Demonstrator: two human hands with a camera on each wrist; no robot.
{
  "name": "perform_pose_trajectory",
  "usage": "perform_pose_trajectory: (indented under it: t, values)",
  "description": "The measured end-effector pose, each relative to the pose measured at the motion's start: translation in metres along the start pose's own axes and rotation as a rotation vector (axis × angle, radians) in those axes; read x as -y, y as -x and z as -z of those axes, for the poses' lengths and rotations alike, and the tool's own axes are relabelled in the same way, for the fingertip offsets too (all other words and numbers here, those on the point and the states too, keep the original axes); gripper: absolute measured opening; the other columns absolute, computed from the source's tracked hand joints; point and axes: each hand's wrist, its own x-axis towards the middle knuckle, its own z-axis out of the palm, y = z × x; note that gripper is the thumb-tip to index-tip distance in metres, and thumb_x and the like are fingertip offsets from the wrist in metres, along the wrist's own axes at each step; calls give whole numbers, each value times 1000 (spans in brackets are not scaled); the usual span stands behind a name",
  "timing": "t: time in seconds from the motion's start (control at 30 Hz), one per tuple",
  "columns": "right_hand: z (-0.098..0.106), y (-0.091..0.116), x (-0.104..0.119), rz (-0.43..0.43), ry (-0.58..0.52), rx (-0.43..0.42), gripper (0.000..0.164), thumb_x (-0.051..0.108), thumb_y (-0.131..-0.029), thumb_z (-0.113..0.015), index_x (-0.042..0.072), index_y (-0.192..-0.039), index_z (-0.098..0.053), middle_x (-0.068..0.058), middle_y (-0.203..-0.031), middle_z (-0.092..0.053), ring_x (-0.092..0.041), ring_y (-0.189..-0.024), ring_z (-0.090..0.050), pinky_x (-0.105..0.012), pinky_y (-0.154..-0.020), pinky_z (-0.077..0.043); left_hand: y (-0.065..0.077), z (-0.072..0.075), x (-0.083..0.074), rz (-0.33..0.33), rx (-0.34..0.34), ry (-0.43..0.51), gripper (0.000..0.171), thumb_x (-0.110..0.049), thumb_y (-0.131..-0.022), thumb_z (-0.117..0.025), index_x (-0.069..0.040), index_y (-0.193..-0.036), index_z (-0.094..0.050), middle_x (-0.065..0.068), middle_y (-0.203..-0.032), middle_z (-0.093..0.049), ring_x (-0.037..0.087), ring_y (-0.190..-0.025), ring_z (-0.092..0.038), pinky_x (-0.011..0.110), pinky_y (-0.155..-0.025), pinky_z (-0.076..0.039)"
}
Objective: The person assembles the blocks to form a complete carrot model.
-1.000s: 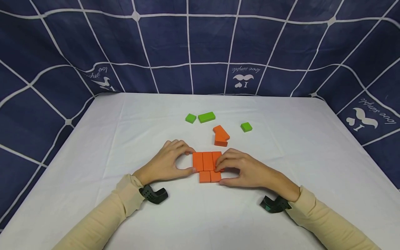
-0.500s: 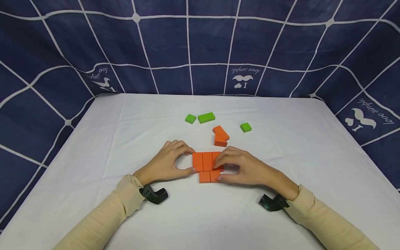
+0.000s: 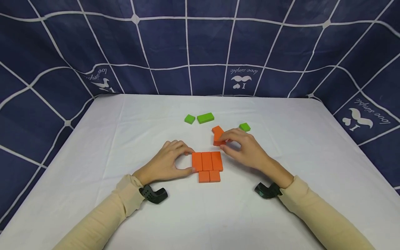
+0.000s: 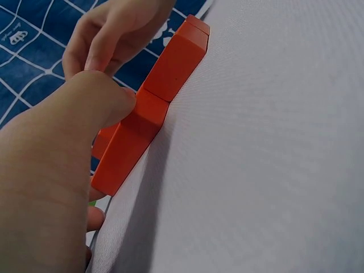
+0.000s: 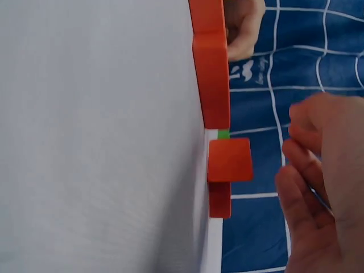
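Five flat orange blocks lie close together on the white table: a row of three upright rectangles (image 3: 207,161) with smaller squares (image 3: 209,176) below. My left hand (image 3: 165,163) holds the leftmost rectangle (image 3: 197,161) between thumb and forefinger, at its near and far corners. In the left wrist view that thumb lies on the orange blocks (image 4: 139,122). Two loose orange blocks (image 3: 217,129) stand behind the row, one against the other. Over them hovers my right hand (image 3: 247,147), thumb and fingers spread; the right wrist view shows them apart from the nearer loose block (image 5: 230,159).
Farther back lie a small green block (image 3: 189,119) and a longer green block (image 3: 205,118). Another small green block (image 3: 244,127) lies just beyond my right hand. A dark blue gridded cloth (image 3: 168,45) hangs round the table's back and sides.
My right hand has let go of the rightmost blocks in the row and moved up and away to the loose orange blocks. The left hand stays in place.
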Motion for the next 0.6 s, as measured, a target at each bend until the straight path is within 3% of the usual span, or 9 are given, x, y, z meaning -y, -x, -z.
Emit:
perform_pose_trajectory:
  t: [0.23, 0.43, 0.6]
  values:
    - [1, -6, -21, -118, 45, -78, 28, 0, -92, -69, 8, -118, -73, -4, -114, -73, -23, -105, -65, -39, -89, -56, 0, 0, 1, -12, 3, 3, 50, -51, -84, -78, -20, -122, -69, -11, -105, -58, 8, -104, -50, 37, -92, -35]
    - [0, -4, -32, -184, 97, 5, 32, 3, -94, -67, 8, -124, -74, -11, -127, -68, -27, -108, -64, -43, -89, -54, 0, 0, 2, -18, -7, 3, 49, -50, -83, -78, -20, -121, -69, -11, -105, -58, 8, -104, -51, 37, -91, -34]
    - [0, -2, -35, -204, 137, 32, 27, 8, -93, -69, 10, -119, -75, -9, -123, -71, -24, -100, -65, -42, -87, -53, 0, 0, 2, -16, -6, -3, 51, -52, -83, -78, -20, -122, -69, -11, -106, -59, 9, -105, -51, 37, -93, -34]
